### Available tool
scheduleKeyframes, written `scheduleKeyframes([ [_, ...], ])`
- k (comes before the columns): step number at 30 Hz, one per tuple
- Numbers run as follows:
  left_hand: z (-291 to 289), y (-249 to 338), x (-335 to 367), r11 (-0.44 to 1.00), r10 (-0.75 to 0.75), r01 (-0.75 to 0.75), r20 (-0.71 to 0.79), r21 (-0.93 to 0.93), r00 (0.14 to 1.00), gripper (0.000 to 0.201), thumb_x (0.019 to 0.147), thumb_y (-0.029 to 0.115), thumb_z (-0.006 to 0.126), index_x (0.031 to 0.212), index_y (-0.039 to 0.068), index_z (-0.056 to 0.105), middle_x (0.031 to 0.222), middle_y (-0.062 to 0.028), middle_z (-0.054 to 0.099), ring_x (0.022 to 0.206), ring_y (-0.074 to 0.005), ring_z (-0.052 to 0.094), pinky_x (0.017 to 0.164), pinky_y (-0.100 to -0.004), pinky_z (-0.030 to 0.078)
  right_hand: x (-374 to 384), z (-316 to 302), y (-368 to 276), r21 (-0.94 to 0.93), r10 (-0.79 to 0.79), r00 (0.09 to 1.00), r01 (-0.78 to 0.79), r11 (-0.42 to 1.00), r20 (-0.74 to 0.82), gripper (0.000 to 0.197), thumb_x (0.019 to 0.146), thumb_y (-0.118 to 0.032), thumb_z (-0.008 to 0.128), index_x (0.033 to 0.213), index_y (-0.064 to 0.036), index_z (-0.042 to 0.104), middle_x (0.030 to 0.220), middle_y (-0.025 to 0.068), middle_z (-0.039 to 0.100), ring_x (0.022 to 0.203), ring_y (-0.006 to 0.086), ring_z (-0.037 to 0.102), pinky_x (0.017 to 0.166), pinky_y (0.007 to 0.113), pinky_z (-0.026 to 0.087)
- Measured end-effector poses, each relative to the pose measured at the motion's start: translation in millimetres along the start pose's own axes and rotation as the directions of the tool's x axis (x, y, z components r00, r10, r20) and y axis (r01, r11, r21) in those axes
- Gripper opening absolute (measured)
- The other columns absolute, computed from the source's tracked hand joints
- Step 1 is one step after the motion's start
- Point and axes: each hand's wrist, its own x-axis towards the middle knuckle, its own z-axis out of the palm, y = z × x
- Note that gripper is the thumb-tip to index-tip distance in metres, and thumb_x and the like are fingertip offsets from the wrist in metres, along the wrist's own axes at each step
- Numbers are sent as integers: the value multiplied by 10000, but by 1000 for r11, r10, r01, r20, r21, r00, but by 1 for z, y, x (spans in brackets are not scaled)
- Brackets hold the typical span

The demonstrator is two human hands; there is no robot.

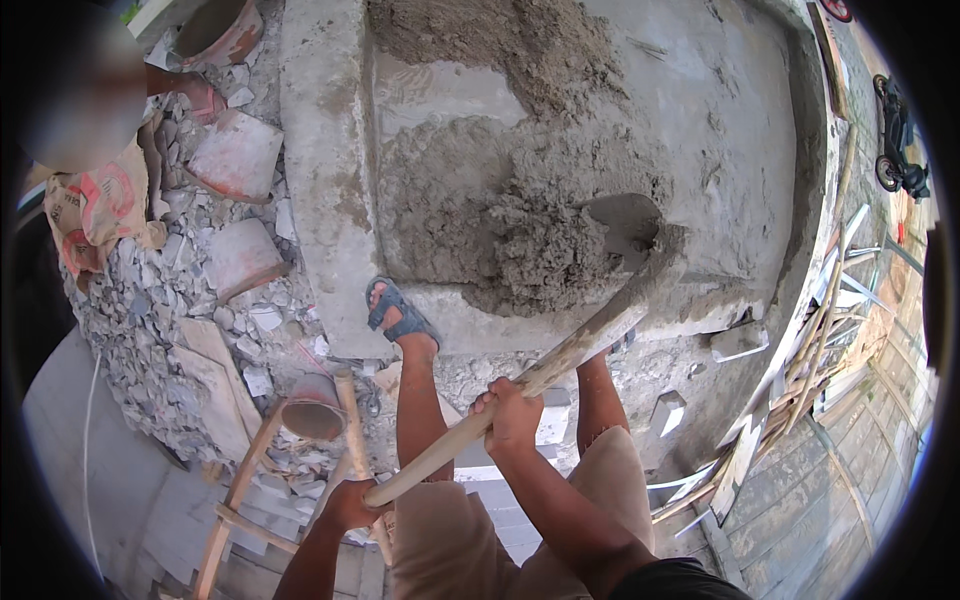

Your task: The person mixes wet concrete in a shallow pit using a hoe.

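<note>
A hoe with a long, pale wooden handle (590, 340) slants from lower left to upper right. My left hand (350, 505) is closed round its near end. Farther up, my right hand (513, 415) wraps the handle at about its middle. The hoe's blade (622, 222) is sunk partly in a heap of wet grey mortar (550, 235), so its lower edge is hidden. That heap lies in a shallow concrete trough (335, 200), beside browner sandy mix (480, 35) and a patch of cloudy water (450, 95).
My left sandalled foot (400, 312) stands on the trough's near rim; the other is mostly behind the handle. Rubble (165, 300), broken clay pipe pieces (245, 255) and a torn paper sack (100, 205) lie left. A wooden ladder (240, 490) leans nearby. Poles (830, 290) and a motorbike (897, 140) are right.
</note>
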Motion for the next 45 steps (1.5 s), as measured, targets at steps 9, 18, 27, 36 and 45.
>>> scheduleKeyframes([
  [9, -9, 106, -41, 984, -169, 174, -92, 39, 981, 323, 655, 244, 721, 912, 50, 700, 794, -198, 686, 763, -377, 678, 688, -437, 552, 74, 16, -32, -105, 208, 974, -198, 975, 92, 43, 790, 5, 490, 765, -8, 457, 597, 95, 420, 433, 219, 431, 413, 393, 403],
  [18, -3, 323, 99, 967, 67, -93, -116, -235, 991, 419, 749, 237, 675, 1060, -40, 627, 802, -248, 678, 790, -394, 683, 717, -449, 547, 193, 30, -265, -355, -111, 978, 169, 920, 180, 144, 820, -74, 501, 693, -74, 434, 568, 39, 392, 457, 159, 377, 414, 328, 396],
  [27, 27, 322, 128, 981, 45, -69, -133, -182, 990, 403, 759, 265, 670, 1069, 23, 580, 804, -250, 669, 816, -433, 658, 723, -487, 528, 224, 6, -271, -390, -244, 964, 265, 882, 103, 76, 799, -43, 537, 754, -2, 490, 545, 82, 450, 424, 209, 444, 410, 362, 440],
  [36, 165, 214, -24, 925, -288, 257, -77, -278, 954, 423, 733, 286, 682, 1050, 17, 609, 853, -241, 680, 823, -413, 669, 727, -485, 550, 94, -40, -87, -495, -50, 983, 132, 859, 176, 226, 765, -2, 572, 958, 27, 457, 614, 101, 515, 397, 173, 497, 332, 344, 411],
  [45, 59, 271, 141, 815, 70, -299, -427, -496, 901, 330, 727, 190, 702, 961, -24, 612, 756, -235, 658, 739, -400, 669, 660, -422, 511, 129, 118, -235, -408, -488, 787, 614, 675, 378, 240, 777, -9, 582, 966, 122, 512, 585, 108, 541, 405, 194, 533, 353, 349, 426],
])
